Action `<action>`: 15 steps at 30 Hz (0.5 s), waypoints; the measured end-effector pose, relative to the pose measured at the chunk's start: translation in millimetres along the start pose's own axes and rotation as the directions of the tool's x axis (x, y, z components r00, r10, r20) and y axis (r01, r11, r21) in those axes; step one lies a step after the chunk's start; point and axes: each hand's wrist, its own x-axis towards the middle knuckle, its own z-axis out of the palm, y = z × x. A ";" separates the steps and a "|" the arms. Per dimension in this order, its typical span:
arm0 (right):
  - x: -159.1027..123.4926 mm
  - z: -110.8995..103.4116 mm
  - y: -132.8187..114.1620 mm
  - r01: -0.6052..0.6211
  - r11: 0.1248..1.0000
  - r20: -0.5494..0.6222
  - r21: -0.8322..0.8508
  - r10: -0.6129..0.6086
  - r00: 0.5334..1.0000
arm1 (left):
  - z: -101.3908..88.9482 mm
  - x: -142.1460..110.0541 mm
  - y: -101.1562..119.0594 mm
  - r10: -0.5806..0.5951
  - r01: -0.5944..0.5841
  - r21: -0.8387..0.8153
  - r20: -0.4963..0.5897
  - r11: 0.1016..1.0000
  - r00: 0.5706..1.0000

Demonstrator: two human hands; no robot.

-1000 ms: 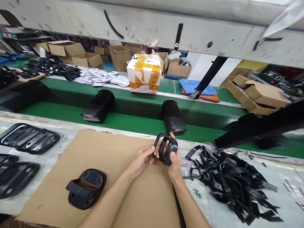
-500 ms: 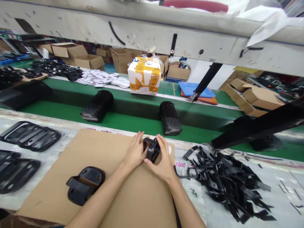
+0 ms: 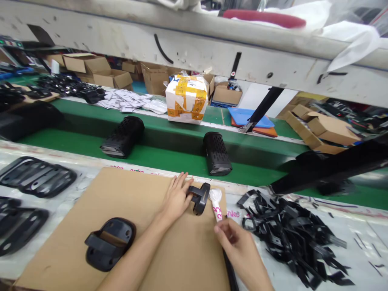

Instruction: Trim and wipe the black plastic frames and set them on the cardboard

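Observation:
My left hand point(image 3: 176, 199) rests at the far part of a cardboard sheet point(image 3: 145, 182), its fingers curled on a black plastic handle piece point(image 3: 200, 199) that stands on edge. My right hand point(image 3: 241, 246) is at the sheet's right edge, fingers loosely bent with a gap inside them. Its thumb and index finger are beside a long tool point(image 3: 216, 202), whose far end is wrapped in white plastic with pink print; I cannot make out its kind. A similar black handle piece point(image 3: 109, 243) with an oval base lies on the sheet at left.
Beyond the bench, two black perforated housings point(image 3: 217, 153) point(image 3: 123, 136) lie on a green conveyor point(image 3: 169, 155). A pile of black strips point(image 3: 291, 234) is at right. Black oval plates point(image 3: 36, 177) lie at left. A slanting black post point(image 3: 327, 167) rises at right.
My right hand has let go of the black handle piece and moved back toward me, to the long tool. My left hand stays on the piece, which is turned differently.

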 end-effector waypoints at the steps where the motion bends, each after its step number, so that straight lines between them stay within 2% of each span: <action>1: -10.8 2.1 8.9 -0.046 0.999 0.003 -0.023 0.047 0.999 | -0.1 -0.1 -0.8 0.002 -0.002 -0.011 0.000 1.000 1.000; 4: -29.6 10.9 35.7 -0.124 0.982 -0.101 -0.141 0.110 0.989 | 0.8 -0.5 -3.1 0.009 -0.010 -0.044 -0.011 0.999 1.000; 7: -31.3 17.1 49.2 -0.185 0.952 -0.219 -0.244 0.132 0.967 | 2.7 -1.2 -4.6 0.017 -0.018 -0.059 -0.012 0.998 1.000; 12: -24.8 14.5 38.5 -0.155 0.950 -0.210 -0.271 0.099 0.973 | 4.0 -2.3 -4.2 0.019 -0.020 -0.047 -0.025 0.999 1.000; 15: -29.7 10.7 28.0 -0.128 0.987 -0.204 -0.102 0.105 0.973 | 1.7 -2.7 -2.0 0.021 -0.022 -0.034 -0.021 0.999 1.000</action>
